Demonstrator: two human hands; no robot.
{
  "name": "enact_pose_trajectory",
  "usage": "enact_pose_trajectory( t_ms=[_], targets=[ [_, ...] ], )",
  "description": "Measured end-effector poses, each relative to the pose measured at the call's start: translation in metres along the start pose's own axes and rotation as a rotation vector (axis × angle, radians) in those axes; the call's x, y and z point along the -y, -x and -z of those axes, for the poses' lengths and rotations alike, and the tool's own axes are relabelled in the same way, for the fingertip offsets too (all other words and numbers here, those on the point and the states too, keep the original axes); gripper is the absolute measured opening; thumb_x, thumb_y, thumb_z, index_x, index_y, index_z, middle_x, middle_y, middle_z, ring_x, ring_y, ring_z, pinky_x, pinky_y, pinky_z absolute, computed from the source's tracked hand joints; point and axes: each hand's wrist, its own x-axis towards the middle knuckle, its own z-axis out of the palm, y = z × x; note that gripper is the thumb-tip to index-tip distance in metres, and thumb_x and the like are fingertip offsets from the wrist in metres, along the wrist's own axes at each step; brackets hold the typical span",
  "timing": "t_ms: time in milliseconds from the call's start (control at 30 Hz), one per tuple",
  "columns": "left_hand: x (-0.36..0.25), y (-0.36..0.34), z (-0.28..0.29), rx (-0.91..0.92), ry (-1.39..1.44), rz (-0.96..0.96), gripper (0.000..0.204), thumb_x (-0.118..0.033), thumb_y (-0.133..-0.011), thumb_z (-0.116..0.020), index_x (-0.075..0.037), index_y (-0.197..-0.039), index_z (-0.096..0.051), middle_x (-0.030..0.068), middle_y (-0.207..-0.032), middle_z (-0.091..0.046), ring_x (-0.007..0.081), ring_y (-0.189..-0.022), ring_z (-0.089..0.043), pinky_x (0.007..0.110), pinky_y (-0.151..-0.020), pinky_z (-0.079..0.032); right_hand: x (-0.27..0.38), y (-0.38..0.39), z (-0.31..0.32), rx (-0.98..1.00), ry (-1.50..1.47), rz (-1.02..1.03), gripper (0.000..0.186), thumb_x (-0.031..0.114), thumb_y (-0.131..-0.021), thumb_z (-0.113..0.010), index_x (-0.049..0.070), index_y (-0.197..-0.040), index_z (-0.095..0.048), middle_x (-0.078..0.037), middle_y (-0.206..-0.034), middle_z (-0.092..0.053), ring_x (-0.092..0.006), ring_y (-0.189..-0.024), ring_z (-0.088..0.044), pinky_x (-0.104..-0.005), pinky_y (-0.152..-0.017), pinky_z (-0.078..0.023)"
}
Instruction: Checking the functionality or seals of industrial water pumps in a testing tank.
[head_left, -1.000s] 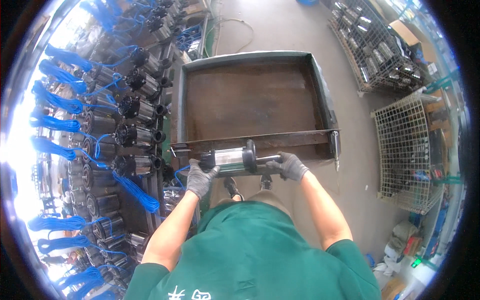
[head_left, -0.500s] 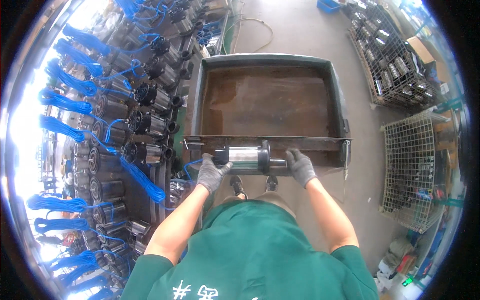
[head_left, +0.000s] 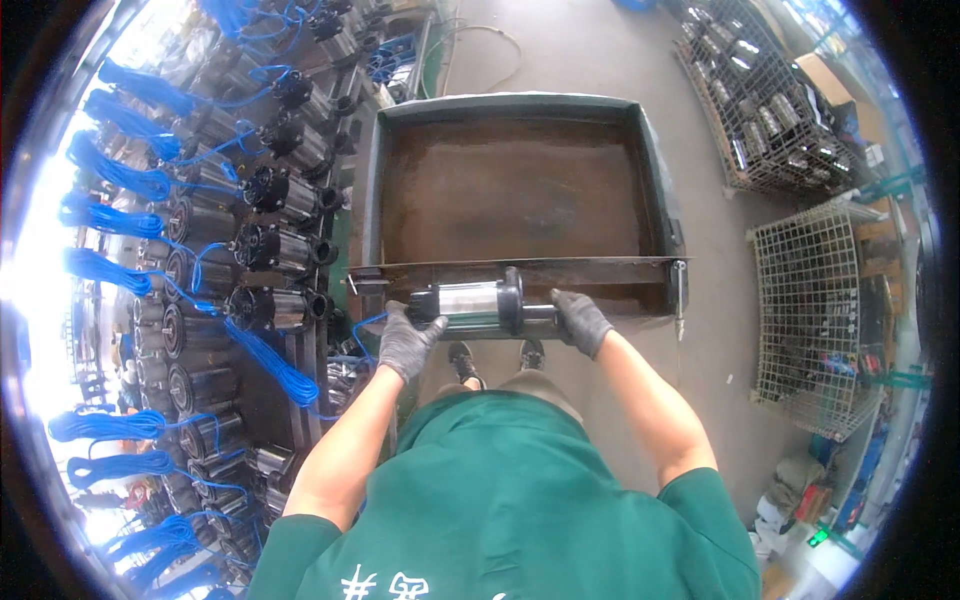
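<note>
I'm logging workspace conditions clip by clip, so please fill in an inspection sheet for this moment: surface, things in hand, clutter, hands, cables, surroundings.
Surface: metal tray, brown-stained inside.
Things in hand: silver-and-black motor-like unit, roughly level over the tray's near side.
Clutter: mixed heap at lower right; details too small to tell.
Hands: both gloved; left hand grips the unit's dark left end; right hand is at its narrower right end, grip unclear.
Cables: coiled blue cables at left; a blue lead runs near the left hand, its far end unclear.
Surroundings: similar units in rows at left; wire baskets at right, the farther one loaded with silver parts.
</note>
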Motion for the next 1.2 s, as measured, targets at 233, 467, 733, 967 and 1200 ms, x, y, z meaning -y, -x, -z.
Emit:
enact_pose_trajectory(
  t_ms=[233, 467, 733, 967, 1200],
  targets=[
    [0.008, -0.005, -0.002, -0.009, -0.039, 0.038, 0.074, -0.034, -0.085, -0.092, 0.001, -0.129, -0.043, 0.0167, -0.117, -0.07, 0.0257, -0.107, -0.069, 0.037, -0.098, -0.054, -0.009, 0.004, 0.021, 0.018, 0.673, 0.842, 0.045, 0.022, -0.093, -0.078, 0.009, -0.134, -0.066, -0.017, -0.128, -0.067, -0.0341, -0.111, -0.069, -0.0441, -0.093, -0.059],
    [0.017, -0.008, -0.003, 0.001, -0.03, 0.025, 0.092, -0.039, -0.083, -0.091, 0.013, -0.142, -0.042, 0.0247, -0.124, -0.07, 0.0326, -0.115, -0.069, 0.037, -0.104, -0.052, 0.018, 0.02, 0.017, 0.099, 0.326, 0.19, 0.038, 0.038, -0.107, -0.067, 0.004, -0.121, -0.076, -0.01, -0.087, -0.076, -0.0162, -0.079, -0.066, -0.0337, -0.077, -0.056],
    [0.0, -0.003, 0.001, -0.026, -0.054, 0.027, 0.088, -0.032, -0.083, -0.092, 0.012, -0.141, -0.043, 0.0242, -0.124, -0.071, 0.0318, -0.114, -0.07, 0.037, -0.102, -0.053, 0.012, 0.025, 0.008, -0.063, 0.639, 0.416, 0.058, 0.024, -0.093, -0.079, 0.013, -0.146, -0.058, -0.014, -0.1, -0.072, -0.0325, -0.09, -0.07, -0.0421, -0.086, -0.058],
    [0.004, -0.007, 0.0, -0.002, -0.002, 0.04, 0.087, -0.032, -0.082, -0.092, 0.011, -0.139, -0.043, 0.0223, -0.122, -0.071, 0.0299, -0.114, -0.07, 0.036, -0.102, -0.053, 0.005, 0.015, 0.027, -0.031, 0.807, 0.611, 0.045, 0.02, -0.095, -0.078, 0.013, -0.138, -0.065, -0.015, -0.098, -0.074, -0.0291, -0.085, -0.069, -0.0422, -0.082, -0.057],
    [-0.001, -0.007, 0.002, -0.044, -0.036, 0.013, 0.078, -0.034, -0.083, -0.092, 0.007, -0.132, -0.047, 0.0206, -0.116, -0.071, 0.0297, -0.107, -0.07, 0.038, -0.099, -0.054, 0.035, 0.01, 0.018, 0.087, 0.558, 0.054, 0.037, 0.04, -0.106, -0.067, 0.007, -0.119, -0.078, -0.013, -0.08, -0.073, -0.0154, -0.06, -0.063, -0.0354, -0.056, -0.052]
  ],
)
